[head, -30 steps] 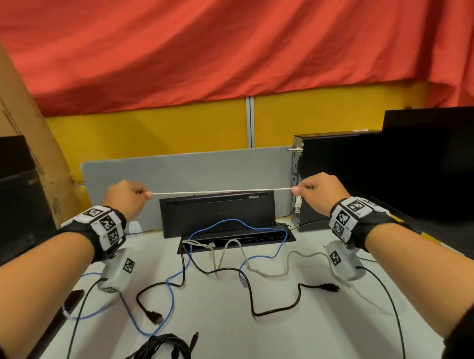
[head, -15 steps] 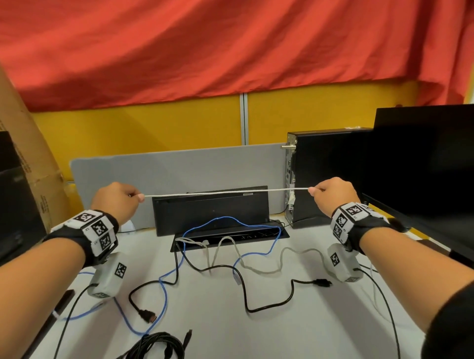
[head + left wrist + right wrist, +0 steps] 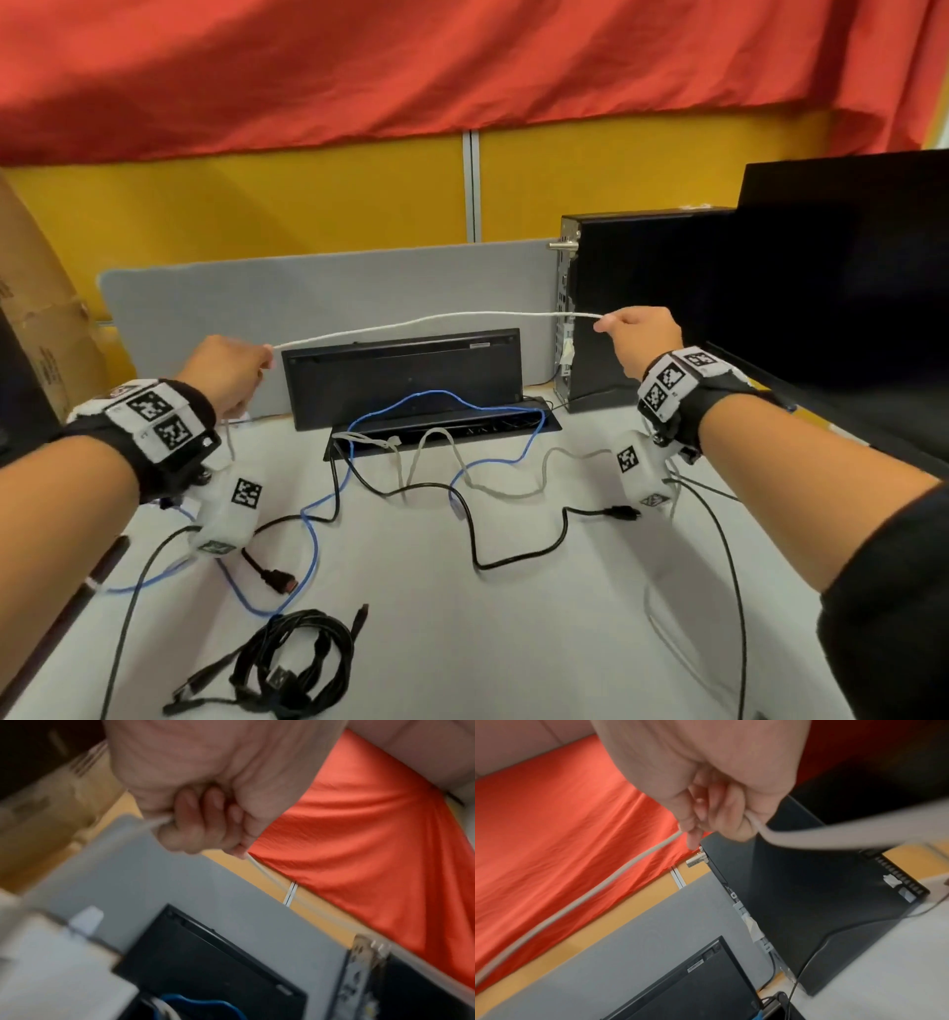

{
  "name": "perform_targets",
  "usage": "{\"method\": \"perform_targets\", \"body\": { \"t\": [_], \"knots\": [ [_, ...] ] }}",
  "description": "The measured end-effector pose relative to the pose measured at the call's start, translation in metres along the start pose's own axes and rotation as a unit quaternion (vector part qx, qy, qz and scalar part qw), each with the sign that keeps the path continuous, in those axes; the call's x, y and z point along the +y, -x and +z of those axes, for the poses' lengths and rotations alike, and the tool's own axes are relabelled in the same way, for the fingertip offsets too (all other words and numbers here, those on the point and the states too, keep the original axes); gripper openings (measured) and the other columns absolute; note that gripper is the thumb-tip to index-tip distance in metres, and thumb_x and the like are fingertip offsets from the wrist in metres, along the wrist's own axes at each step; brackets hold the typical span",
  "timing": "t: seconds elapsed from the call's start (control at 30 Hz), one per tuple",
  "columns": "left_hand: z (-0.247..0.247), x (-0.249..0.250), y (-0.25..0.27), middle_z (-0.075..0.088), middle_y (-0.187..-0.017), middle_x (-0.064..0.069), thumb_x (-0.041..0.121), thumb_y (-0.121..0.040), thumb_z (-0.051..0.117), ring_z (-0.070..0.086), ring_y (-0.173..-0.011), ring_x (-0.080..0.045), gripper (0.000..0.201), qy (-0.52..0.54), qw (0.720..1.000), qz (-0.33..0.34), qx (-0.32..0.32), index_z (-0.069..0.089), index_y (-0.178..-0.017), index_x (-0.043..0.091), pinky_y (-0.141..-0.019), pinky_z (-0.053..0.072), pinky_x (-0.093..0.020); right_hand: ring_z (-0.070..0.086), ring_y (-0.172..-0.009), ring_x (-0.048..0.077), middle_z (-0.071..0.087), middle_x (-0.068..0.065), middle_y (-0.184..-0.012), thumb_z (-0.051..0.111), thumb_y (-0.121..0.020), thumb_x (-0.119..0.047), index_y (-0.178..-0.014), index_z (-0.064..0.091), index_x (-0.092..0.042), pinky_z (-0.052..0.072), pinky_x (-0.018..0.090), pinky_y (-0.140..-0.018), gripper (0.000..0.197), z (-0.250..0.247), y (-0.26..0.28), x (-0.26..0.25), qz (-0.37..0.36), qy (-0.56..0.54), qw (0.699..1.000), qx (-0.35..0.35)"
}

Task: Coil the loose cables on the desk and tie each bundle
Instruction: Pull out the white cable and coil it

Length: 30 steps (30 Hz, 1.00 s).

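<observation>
Bright, even indoor light; head view sharp but bowed at edges, both wrist views smeared by motion blur.

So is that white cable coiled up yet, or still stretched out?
Stretched out. The white cable spans in one slightly bowed line from the left hand to the right hand, with no loops.

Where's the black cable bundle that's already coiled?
In the head view, the coiled black cable bundle lies on the desk at the near edge, left of centre, just in front of the blue cable's loop.

Matt red cloth drape [image 3: 411,67]
</observation>
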<state>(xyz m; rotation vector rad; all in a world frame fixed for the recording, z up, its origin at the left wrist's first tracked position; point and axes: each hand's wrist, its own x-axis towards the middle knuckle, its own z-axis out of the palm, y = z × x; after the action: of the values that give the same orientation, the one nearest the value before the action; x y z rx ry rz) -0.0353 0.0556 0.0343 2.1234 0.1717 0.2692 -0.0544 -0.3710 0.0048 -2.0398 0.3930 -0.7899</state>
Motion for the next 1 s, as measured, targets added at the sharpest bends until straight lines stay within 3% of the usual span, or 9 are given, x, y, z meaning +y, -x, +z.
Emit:
{"method": "perform_targets", "body": {
  "t": [0.1,0.17,0.27,0.37,0.47,0.57,0.7,0.9,1.0],
  "knots": [
    [0.015,0.007,0.016,0.029,-0.047,0.005,0.022,-0.101,0.042,0.020,-0.034,-0.008,0.034,0.201,0.971,-0.041,-0.121,0.045,-0.068,0.018,-0.036,0.014,-0.014,0.063,-0.073,0.022,0.067,0.006,-0.079,0.061,-0.089,-0.014,-0.104,0.072,-0.005,0.054,0.036,-0.071,0.021,0.007,0.008,0.000,0.072,0.064,0.985,-0.144],
    [0.025,0.012,0.026,0.024,-0.046,0.007,0.022,-0.103,0.041,0.017,-0.035,-0.006,0.031,0.244,0.956,-0.027,-0.163,0.047,-0.073,0.017,-0.036,0.012,-0.014,0.065,-0.094,0.029,0.068,0.014,-0.101,0.053,-0.091,-0.013,-0.109,0.068,0.000,0.052,0.037,-0.082,0.026,0.013,0.020,-0.004,0.038,0.206,0.952,-0.225],
    [0.040,0.020,0.038,0.021,-0.047,0.008,0.021,-0.103,0.043,0.015,-0.037,-0.005,0.025,0.271,0.940,-0.007,-0.206,0.052,-0.082,0.012,-0.036,0.012,-0.015,0.059,-0.108,0.031,0.061,0.014,-0.114,0.047,-0.095,-0.024,-0.108,0.061,-0.003,0.046,0.033,-0.078,0.028,0.025,0.046,-0.017,-0.036,0.311,0.916,-0.251],
    [0.053,0.025,0.048,0.022,-0.051,0.008,0.022,-0.103,0.044,0.017,-0.041,-0.006,0.022,0.276,0.931,0.011,-0.238,0.056,-0.090,0.009,-0.035,0.016,-0.018,0.053,-0.116,0.022,0.050,0.007,-0.143,0.050,-0.096,-0.032,-0.144,0.043,-0.019,0.042,0.033,-0.098,0.050,0.034,0.074,-0.034,-0.106,0.200,0.937,-0.268],
    [0.063,0.028,0.058,0.024,-0.054,0.008,0.025,-0.103,0.045,0.018,-0.044,-0.007,0.023,0.289,0.918,0.015,-0.273,0.059,-0.097,0.008,-0.036,0.019,-0.018,0.045,-0.133,0.015,0.044,-0.004,-0.149,0.050,-0.097,-0.037,-0.149,0.032,-0.028,0.032,0.023,-0.101,0.056,0.046,0.104,-0.057,-0.204,0.100,0.929,-0.293],
    [0.072,0.032,0.069,0.025,-0.054,0.007,0.026,-0.102,0.045,0.019,-0.044,-0.007,0.026,0.312,0.899,0.017,-0.309,0.063,-0.102,0.007,-0.036,0.022,-0.017,0.044,-0.132,0.010,0.049,-0.005,-0.145,0.049,-0.098,-0.033,-0.150,0.030,-0.028,0.031,0.020,-0.102,0.055,0.061,0.126,-0.071,-0.242,0.018,0.920,-0.307],
    [0.073,0.035,0.079,0.029,-0.055,0.006,0.022,-0.103,0.042,0.022,-0.045,-0.006,0.028,0.339,0.870,0.017,-0.359,0.066,-0.101,0.007,-0.038,0.023,-0.017,0.054,-0.120,0.009,0.060,-0.003,-0.131,0.050,-0.099,-0.022,-0.141,0.047,-0.026,0.040,0.025,-0.103,0.042,0.069,0.140,-0.074,-0.247,-0.077,0.928,-0.270],
    [0.073,0.030,0.085,0.029,-0.055,0.007,0.023,-0.102,0.043,0.021,-0.045,-0.006,0.031,0.338,0.866,-0.013,-0.369,0.064,-0.111,0.001,-0.041,0.016,-0.018,0.052,-0.092,0.010,0.058,-0.006,-0.094,0.054,-0.096,-0.030,-0.099,0.060,-0.031,0.040,0.024,-0.080,0.007,0.070,0.140,-0.064,-0.280,-0.015,0.930,-0.238],
    [0.071,0.029,0.083,0.034,-0.055,0.007,0.021,-0.103,0.042,0.025,-0.045,-0.005,0.033,0.405,0.839,-0.019,-0.363,0.060,-0.117,-0.001,-0.039,0.024,-0.016,0.055,-0.057,0.001,0.058,-0.009,-0.067,0.048,-0.098,-0.023,-0.080,0.060,-0.027,0.046,0.021,-0.059,0.023,0.071,0.143,-0.057,-0.211,-0.076,0.935,-0.275]
  ]
}}
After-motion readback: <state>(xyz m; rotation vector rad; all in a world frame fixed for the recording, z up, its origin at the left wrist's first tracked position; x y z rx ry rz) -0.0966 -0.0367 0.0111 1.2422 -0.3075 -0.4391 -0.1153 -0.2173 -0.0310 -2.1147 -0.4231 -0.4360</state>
